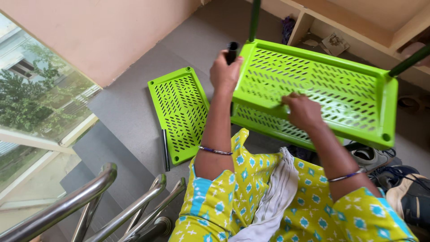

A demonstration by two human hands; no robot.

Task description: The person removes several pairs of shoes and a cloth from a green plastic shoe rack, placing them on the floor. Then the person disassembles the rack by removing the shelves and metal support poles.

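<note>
On the landing floor by the stair rail, me with a lime green plastic rack.

Looking down from my head cam: my left hand (225, 71) is curled tight around a dark tube (232, 51) at the near corner of the top shelf (340, 80), a slotted green tray with nothing on it. My right hand (303, 111) lies on that tray's front edge, fingers bent and pressing down, not wrapped round anything. Under it sits a second green shelf (264, 123), mostly hidden. Two dark green poles (254, 20) stick up from the far corners. A spare shelf panel (180, 112) lies flat on the grey floor, another dark tube (165, 150) just beside it. Shoes (394, 177) near my right knee.
</note>
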